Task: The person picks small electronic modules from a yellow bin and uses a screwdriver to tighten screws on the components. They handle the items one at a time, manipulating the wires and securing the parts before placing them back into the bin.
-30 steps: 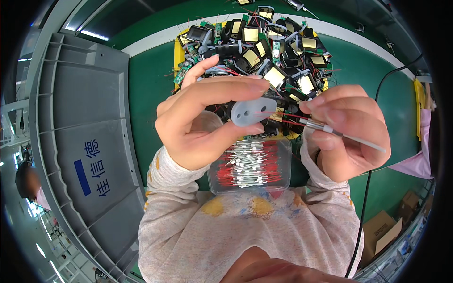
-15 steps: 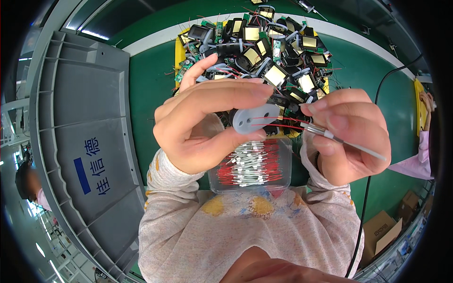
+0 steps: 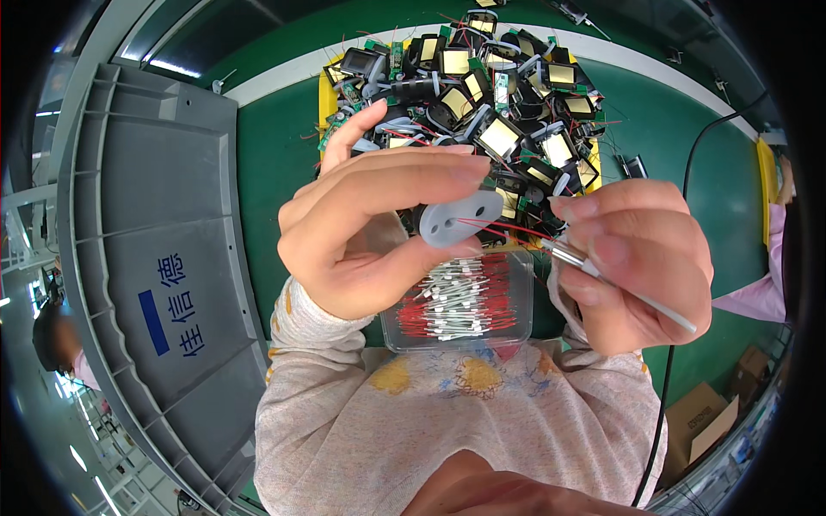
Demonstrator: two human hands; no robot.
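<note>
Keeping the two red wires (image 3: 516, 228) straight and together should ease them through the cap's hole; whether they are inside is unclear. The left hand (image 3: 335, 206) pinches the grey cap (image 3: 465, 212), oval with three holes, above the clear box (image 3: 524, 301); the right hand (image 3: 645, 258) grips the slim silvery rod (image 3: 568, 255) between closed fingertips.

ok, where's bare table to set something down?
Left: green tabletop between grey crate and left hand. Right: tabletop between yellow tray and black cable, except a small black part. Crowded: the tray, heaped with black parts, and the clear box packed with leads.
</note>
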